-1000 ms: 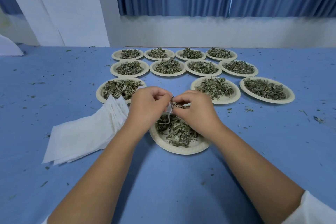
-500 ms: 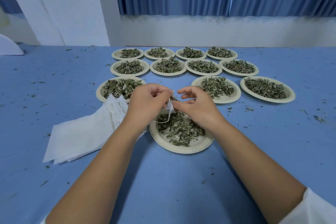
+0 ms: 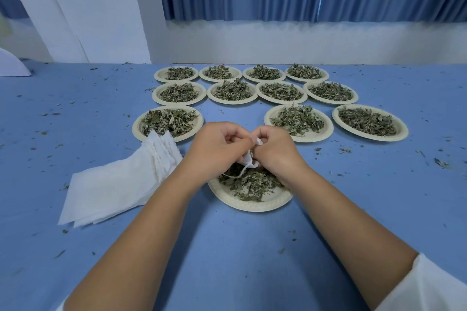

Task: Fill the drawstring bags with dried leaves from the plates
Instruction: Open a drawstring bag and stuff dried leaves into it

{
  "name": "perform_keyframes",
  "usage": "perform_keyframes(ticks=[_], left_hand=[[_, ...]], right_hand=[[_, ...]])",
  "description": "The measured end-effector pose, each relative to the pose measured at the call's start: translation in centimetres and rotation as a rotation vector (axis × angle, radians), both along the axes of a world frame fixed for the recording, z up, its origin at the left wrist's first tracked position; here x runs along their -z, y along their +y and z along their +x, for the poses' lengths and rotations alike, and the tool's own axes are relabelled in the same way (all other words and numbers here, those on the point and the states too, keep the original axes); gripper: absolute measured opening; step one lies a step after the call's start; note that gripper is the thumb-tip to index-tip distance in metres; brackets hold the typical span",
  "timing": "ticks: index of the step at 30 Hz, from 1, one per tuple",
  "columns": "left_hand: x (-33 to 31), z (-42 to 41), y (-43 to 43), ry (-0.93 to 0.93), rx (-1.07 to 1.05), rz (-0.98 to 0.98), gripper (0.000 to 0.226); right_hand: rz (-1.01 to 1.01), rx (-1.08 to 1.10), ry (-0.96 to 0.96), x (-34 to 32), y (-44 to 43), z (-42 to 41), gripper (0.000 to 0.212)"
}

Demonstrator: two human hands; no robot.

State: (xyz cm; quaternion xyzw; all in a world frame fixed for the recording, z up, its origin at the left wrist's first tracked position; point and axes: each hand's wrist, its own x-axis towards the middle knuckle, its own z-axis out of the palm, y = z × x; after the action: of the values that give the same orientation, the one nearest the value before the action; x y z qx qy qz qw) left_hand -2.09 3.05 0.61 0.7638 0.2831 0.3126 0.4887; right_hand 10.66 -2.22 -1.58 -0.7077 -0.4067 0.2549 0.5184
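Soft, even, bluish light.
My forearms (image 3: 141,222) cast faint shadows on the table (image 3: 227,260); edges bow, far wall (image 3: 303,40) smeared.

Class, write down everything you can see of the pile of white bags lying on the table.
The pile of white bags is a flat stack of thin, cloth-like pouches, seemingly empty. It lies slantwise on the blue table. Its far ends fan out, showing crinkled edges that overlap the rim of a plate of leaves.

Blue table (image 3: 227,247) bears twelve plates (image 3: 370,138) of dried leaves (image 3: 297,120), stacked white bags (image 3: 113,192), crumbs (image 3: 441,162).
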Motion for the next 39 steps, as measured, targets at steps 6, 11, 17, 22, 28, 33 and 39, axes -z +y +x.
perform_keyframes(ticks=[6, 11, 17, 22, 28, 33, 39], left_hand=[[0.1, -0.1, 0.6, -0.059, -0.115, 0.002, 0.017], [-0.1, -0.5, 1.1, -0.112, -0.152, -0.008, 0.025], [-0.1, -0.5, 1.2, -0.102, -0.172, 0.013, 0.021], [-0.3, -0.6, 1.3, -0.073, -0.159, 0.001, 0.017], [-0.4, -0.8, 1.4, -0.052, -0.136, 0.031, 0.018], [-0.3, -0.5, 1.0, -0.04, -0.075, 0.048, 0.013], [-0.2, -0.4, 0.7, -0.033, -0.066, 0.059, 0.012]], right_hand=[[0.01, -0.089, 0.088, 0.0, 0.1, 0.4, 0.011], [0.021, -0.216, 0.411, -1.2, -0.2, 1.5, 0.015], [0.009, -0.281, 0.386, -1.4, -0.7, 1.2, 0.033], [0.035, -0.259, 0.408, -1.1, -0.5, 1.0, 0.034], [0.023, -0.231, 0.392, -0.6, -0.2, 1.4, 0.017], [0.071, -0.142, 0.244, 0.1, 0.2, 0.9, 0.018], [0.063, -0.141, 0.159, 0.3, 0.4, 0.6, 0.02]])
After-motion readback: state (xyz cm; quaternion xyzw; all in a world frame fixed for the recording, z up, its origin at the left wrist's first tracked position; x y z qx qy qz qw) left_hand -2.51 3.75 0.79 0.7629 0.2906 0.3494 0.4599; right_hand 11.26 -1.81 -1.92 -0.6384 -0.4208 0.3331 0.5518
